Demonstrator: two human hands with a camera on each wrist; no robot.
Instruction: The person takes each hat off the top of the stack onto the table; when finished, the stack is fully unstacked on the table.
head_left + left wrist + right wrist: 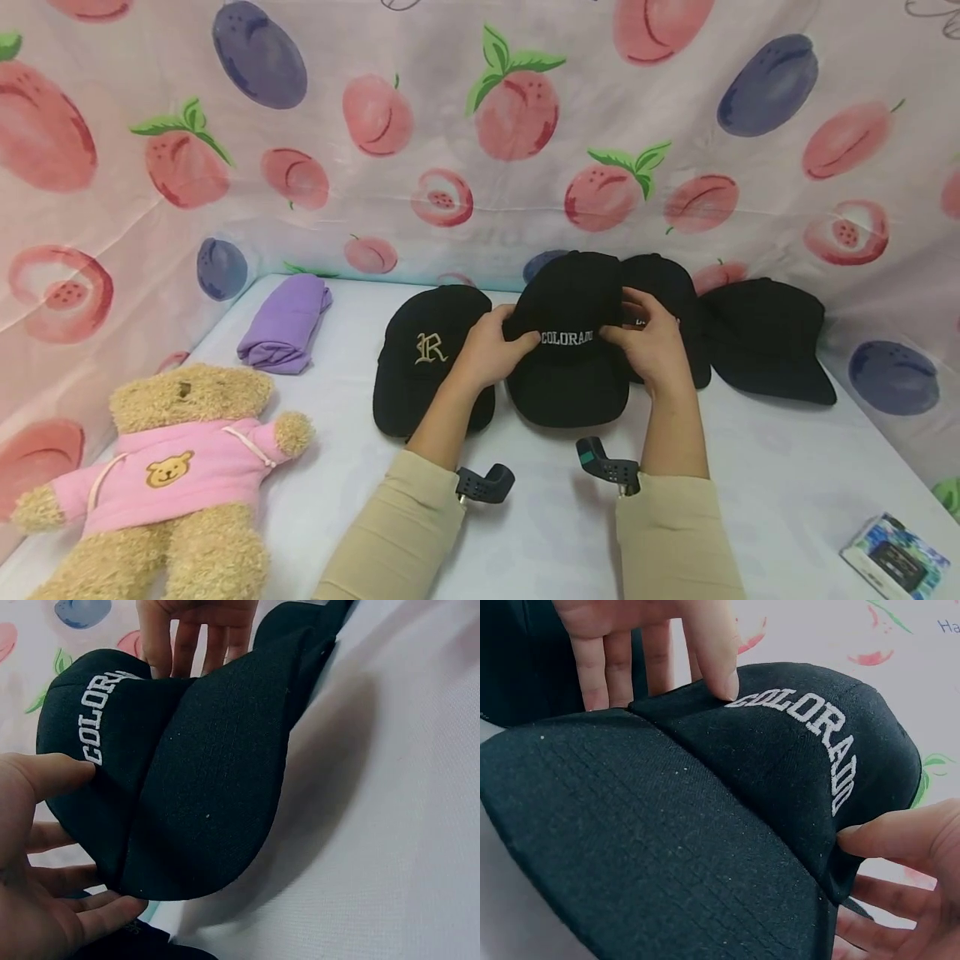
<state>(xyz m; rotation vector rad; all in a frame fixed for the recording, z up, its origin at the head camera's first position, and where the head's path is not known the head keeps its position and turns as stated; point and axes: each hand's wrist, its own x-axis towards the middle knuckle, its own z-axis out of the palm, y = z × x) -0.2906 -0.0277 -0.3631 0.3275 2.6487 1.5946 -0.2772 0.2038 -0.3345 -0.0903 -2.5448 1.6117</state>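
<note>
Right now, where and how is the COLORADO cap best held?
Probably by both sides of the crown, just above the brim, coming from left and right: the COLORADO cap is rounded there, while its brim juts forward. The left hand and right hand hold it so.

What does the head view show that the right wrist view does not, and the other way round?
Only the head view shows the teddy bear, purple cloth and small box. Only the right wrist view shows pale specks on the cap and the letters "Ha" on the fruit-patterned curtain. Both show the cap, its white lettering, and the left hand and right hand holding it.
</note>
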